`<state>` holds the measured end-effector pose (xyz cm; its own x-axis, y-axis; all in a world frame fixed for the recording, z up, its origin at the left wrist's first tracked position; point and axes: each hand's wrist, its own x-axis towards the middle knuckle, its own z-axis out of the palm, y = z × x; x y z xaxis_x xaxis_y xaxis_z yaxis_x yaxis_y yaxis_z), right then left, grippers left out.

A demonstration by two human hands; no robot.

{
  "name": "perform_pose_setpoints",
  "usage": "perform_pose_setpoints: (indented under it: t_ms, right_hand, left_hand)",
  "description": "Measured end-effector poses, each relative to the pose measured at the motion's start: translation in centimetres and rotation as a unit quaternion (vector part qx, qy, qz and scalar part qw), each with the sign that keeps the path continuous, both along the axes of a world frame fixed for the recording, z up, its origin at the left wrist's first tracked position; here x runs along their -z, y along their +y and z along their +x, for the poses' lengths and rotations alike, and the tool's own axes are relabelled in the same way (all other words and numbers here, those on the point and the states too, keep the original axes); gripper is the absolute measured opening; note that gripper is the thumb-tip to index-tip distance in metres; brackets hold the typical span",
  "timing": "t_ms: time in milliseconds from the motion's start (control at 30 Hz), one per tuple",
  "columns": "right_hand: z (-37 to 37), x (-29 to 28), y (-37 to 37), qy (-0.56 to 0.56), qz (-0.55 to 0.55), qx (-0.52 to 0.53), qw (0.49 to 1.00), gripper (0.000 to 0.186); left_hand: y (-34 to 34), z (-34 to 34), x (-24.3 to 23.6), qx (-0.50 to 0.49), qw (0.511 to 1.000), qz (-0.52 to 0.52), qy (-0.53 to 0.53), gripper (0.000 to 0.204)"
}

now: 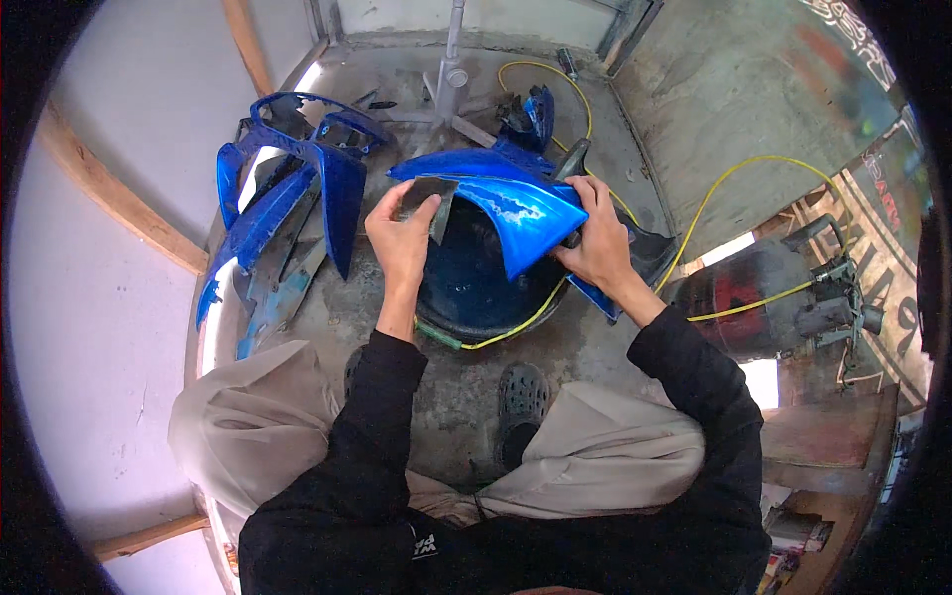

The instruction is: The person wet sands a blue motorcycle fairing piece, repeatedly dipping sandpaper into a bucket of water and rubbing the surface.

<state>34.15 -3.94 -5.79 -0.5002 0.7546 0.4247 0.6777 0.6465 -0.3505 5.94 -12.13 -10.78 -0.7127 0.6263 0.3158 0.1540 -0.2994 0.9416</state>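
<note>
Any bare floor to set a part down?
Free: floor between the clogs, nearer than the black basin; floor left of the stand, before the back wall. Crowded: left, blue panels; right, yellow hose and tank; centre, held panel over the basin.

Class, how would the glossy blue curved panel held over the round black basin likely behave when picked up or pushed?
The glossy blue, curved, plastic-looking panel is probably stiff, keeping its bent shape in mid-air. It looks fairly light: a seemingly thin shell gripped at its right end by the right hand. Its shiny face may be slippery.
</note>
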Motion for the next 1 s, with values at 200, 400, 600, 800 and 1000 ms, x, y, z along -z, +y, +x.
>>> perform_pose_setpoints:
  t_ms: [200,400,600,800,1000]
  right_hand:
    - [0.0,0.0,0.0,0.0,0.011,-0.005,1.0,0.105]
    - [0.0,-0.1,-0.3,-0.003,-0.004,0.002,1.0,0.105]
    - [0.0,0.3,-0.3,-0.003,0.011,-0.004,1.0,0.105]
    - [0.0,0.2,-0.3,-0.002,-0.006,0.006,1.0,0.106]
    - [-0.1,0.2,-0.3,0.018,0.007,-0.011,1.0,0.105]
  left_hand:
    - [-0.2,2.1,-0.6,-0.098,0.976,-0.003,0.195,0.024]
    - [0.0,7.3,-0.5,-0.006,0.939,0.044,0.34,0.037]
    - [-0.7,10.2,-1.2,0.091,0.909,0.076,0.399,0.046]
    - [0.0,9.7,-1.7,-0.006,0.939,0.027,0.343,0.038]
    - [-0.5,10.3,-1.3,-0.032,0.927,-0.017,0.372,0.039]
